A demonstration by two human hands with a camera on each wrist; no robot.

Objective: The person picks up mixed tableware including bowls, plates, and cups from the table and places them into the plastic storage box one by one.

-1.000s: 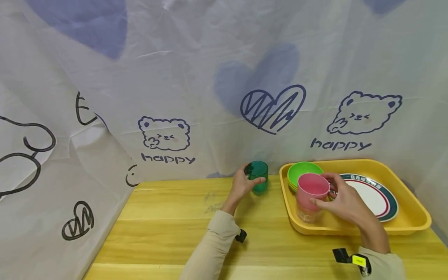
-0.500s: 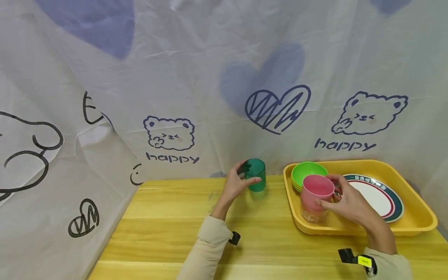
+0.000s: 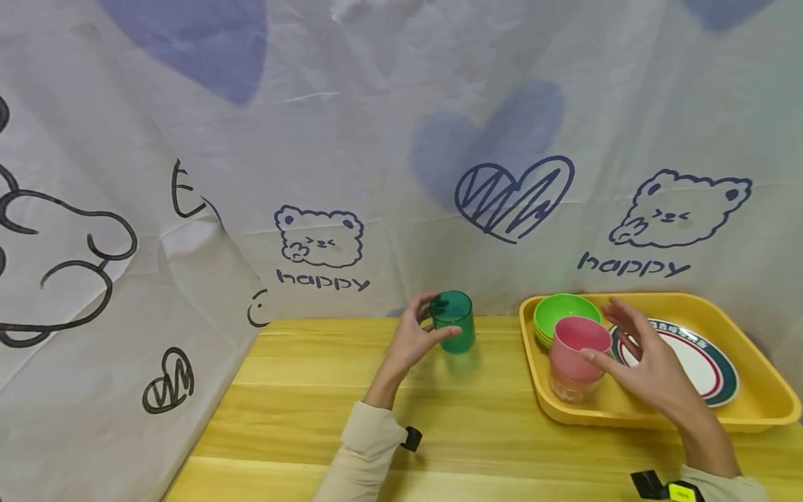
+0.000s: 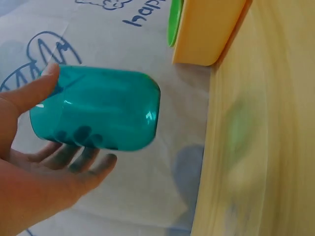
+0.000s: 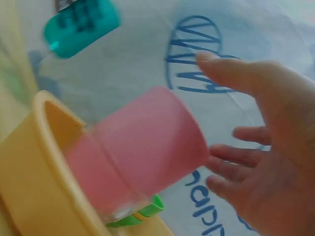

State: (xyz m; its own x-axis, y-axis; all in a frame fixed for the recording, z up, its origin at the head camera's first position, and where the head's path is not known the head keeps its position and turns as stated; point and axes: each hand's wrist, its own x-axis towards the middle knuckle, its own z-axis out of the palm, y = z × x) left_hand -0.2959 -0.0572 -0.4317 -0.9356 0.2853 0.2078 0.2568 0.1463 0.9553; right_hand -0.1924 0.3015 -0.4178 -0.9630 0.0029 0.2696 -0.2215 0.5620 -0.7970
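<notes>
My left hand [image 3: 409, 341] grips a translucent green cup [image 3: 454, 324] between thumb and fingers. In the left wrist view the green cup [image 4: 98, 108] hangs above the wooden tabletop, in front of the printed cloth. My right hand [image 3: 655, 373] has its fingers spread just right of a pink cup [image 3: 574, 355], holding nothing. The pink cup sits stacked in a clear cup [image 3: 572, 390] at the front left of the yellow tray [image 3: 627, 418]. In the right wrist view, the right hand's thumb [image 5: 231, 71] stands apart from the pink cup [image 5: 147, 137], its fingertips close to the rim.
Behind the pink cup, stacked green and yellow bowls [image 3: 561, 314] sit in the tray's back left corner. A white plate [image 3: 696, 366] with a dark green patterned rim lies further right in the tray. A white printed cloth [image 3: 389, 174] hangs behind the wooden table [image 3: 301, 390].
My left hand has carried the green cup leftward, away from the tray. My right hand has let go of the pink cup and drawn back to the right. The head view has shifted left.
</notes>
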